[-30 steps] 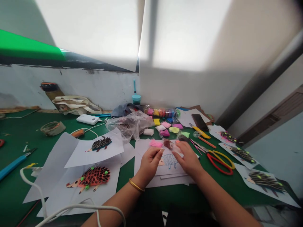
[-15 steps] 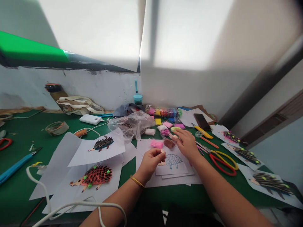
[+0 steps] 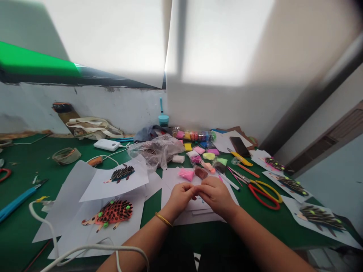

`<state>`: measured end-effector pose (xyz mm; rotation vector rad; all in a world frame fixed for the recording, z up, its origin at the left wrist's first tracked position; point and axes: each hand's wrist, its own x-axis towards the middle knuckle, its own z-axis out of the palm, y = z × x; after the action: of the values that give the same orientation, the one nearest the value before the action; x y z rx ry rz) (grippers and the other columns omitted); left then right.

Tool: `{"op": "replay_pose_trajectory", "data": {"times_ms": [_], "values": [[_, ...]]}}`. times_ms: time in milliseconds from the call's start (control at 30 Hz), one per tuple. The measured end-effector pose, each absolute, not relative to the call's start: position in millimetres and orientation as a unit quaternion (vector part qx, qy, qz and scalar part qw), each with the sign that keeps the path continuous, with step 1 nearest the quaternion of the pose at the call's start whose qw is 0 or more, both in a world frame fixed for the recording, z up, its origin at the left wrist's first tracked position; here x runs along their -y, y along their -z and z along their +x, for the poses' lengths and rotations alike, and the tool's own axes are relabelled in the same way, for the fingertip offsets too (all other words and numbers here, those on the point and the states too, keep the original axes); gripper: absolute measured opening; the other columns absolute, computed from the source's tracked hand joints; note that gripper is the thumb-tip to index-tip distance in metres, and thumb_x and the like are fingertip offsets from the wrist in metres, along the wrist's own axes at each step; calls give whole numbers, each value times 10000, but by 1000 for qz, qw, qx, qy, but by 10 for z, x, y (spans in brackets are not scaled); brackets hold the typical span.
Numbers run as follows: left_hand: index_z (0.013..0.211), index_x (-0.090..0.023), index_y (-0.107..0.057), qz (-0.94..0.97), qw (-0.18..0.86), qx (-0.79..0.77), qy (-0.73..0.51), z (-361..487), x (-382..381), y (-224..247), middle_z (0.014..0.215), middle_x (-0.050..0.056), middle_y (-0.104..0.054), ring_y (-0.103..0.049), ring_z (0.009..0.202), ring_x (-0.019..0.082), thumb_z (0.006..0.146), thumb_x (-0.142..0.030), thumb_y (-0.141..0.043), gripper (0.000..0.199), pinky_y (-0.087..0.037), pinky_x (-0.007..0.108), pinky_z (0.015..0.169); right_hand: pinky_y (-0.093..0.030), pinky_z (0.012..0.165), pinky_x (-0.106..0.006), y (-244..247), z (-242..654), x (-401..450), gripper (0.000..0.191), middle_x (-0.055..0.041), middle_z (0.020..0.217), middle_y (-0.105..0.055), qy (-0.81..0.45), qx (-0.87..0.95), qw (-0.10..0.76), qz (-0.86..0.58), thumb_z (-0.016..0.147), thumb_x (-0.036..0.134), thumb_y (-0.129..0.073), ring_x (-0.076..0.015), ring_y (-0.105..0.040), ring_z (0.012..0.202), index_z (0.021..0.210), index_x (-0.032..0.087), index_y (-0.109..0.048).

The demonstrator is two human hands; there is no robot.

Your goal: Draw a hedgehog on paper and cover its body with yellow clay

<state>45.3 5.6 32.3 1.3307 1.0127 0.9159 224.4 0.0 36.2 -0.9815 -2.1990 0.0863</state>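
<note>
Clock: centred on the meeting fingertips, 12 straight away from the wearer.
Left hand (image 3: 180, 197): fingers curled, thumb and index tips pressed up to the other hand's.
Right hand (image 3: 217, 194): curled from the 3 side, fingertips touching the left's — can't tell if either pinches anything; fingers hide it.
Sheets (image 3: 177, 216): stacked under both hands; a bit of blue line shows at 5, the rest covered.
Pink pack (image 3: 186, 173): on the paper at 11, near, untouched.
Brown pack (image 3: 200, 173): at 12, just beyond the right fingers.
Peach pack (image 3: 210, 167): at 1, behind brown.
Fingertip work: reads as handling something small, my judgement. Light, even pressure from both sides; elbows low so the tips don't shake.
Blue lines: lift the wrists a touch for a clear look before placing anything.
Packs: fold wrappers over when not in use — soft filling probably dries out.
Scissors (image 3: 265, 195): at 3, well apart, blades aimed back toward the packs; watch them on a right-side reach.
Cable (image 3: 129, 248): at 8, by the left forearm; push clear, could snag.
</note>
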Motion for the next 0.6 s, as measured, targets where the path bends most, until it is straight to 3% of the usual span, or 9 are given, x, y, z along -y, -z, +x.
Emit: {"op": "replay_pose_trajectory", "data": {"times_ms": [67,167,267,367,433,533,600], "values": [[717,-146,-677,548,589,-433,-406,448,-73,-317,612,11,-628,-575,589,146,723,-528,-703,383,-422,250,581,-472,812,-377,-381,2315,-120,216,-55,877,-656,-34,870,323,-370,932,363,-560,-224,-591,875,1048,263,-712],[760,-150,-656,503,597,-427,-457,452,-94,-302,657,10,-644,-609,628,149,684,-454,-760,330,-426,237,569,-439,939,-416,-356,2472,-431,411,-94,1112,-648,-40,861,293,-414,947,395,-517,-250,-569,1053,1321,226,-556],[808,-146,-668,476,601,-417,-489,470,-105,-284,742,35,-690,-646,686,158,655,-380,-799,308,-458,243,603,-426,915,-442,-262,2604,-776,358,-136,1172,-623,39,783,252,-567,921,341,-548,-294,-533,1094,1243,205,-622],[951,-145,-688,451,618,-409,-497,478,-110,-270,895,80,-723,-673,754,172,687,-374,-779,361,-493,265,651,-406,899,-440,-197,2633,-972,209,-117,1156,-632,62,769,217,-598,887,288,-588,-300,-520,1088,1042,233,-717],[967,-136,-691,447,619,-412,-497,464,-116,-261,871,83,-721,-661,709,159,728,-404,-745,363,-481,254,618,-390,908,-433,-215,2598,-973,184,-108,1161,-637,74,764,244,-593,891,246,-559,-294,-514,1101,974,225,-723],[826,-128,-696,474,589,-424,-500,424,-127,-241,698,39,-672,-588,593,126,756,-440,-722,321,-437,234,553,-402,897,-401,-321,2510,-795,219,-117,1166,-640,64,764,320,-557,901,222,-498,-273,-540,1072,1026,184,-674],[781,-137,-702,495,552,-426,-518,405,-133,-228,691,29,-657,-584,632,136,738,-421,-745,290,-454,246,595,-439,804,-346,-393,2450,-596,224,-85,1017,-670,-17,787,339,-516,917,223,-447,-230,-589,930,1043,186,-629]]}}
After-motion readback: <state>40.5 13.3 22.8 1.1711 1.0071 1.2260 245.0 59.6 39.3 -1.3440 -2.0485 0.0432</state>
